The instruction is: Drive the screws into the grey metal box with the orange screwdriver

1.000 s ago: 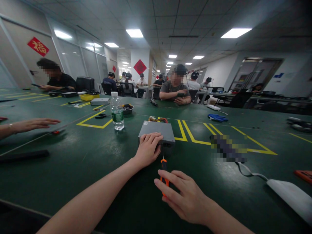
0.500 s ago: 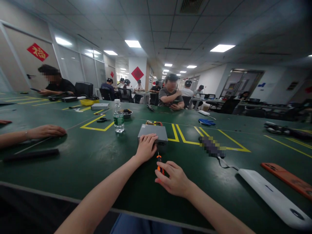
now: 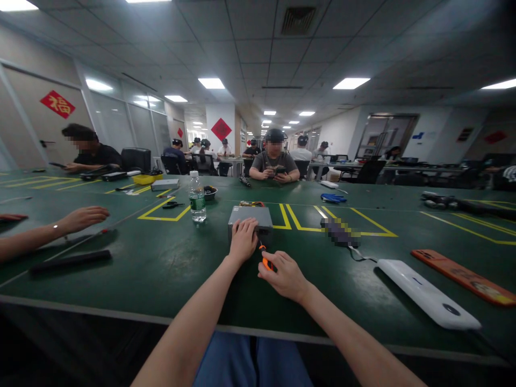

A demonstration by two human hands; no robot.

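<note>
1. Green surface (image 3: 153,285) with yellow tape outlines: it spreads across the scene and carries everything below.
2. Grey, box-shaped metal unit (image 3: 255,212): it sits near the middle of the surface, directly ahead of the person, one face turned to the near side. A bundle of coloured wires (image 3: 252,204) shows at its far edge.
3. White, flat, rounded device (image 3: 423,293): it lies at the near right, well apart from both hands.
4. Left hand (image 3: 243,236): its fingers are stretched out and laid over the near left part of the metal unit's top, pressed to it rather than closed around it. Of the two hands this one is nearer the unit, since it touches it.
5. Right hand (image 3: 285,274): just nearer and to the right of the unit, its thumb and forefinger are drawn together on a handle; the other fingers curl in beneath.
6. Clear plastic bottle with a green label (image 3: 197,201): it stands upright left of the unit, apart from it.
7. Orange-and-black screwdriver (image 3: 266,263): held by its handle in the right fingers, its long axis runs away from the person and slightly left, bridging the gap to the unit's near face. The thin shaft ends at or just beside that face; contact cannot be told.
</note>
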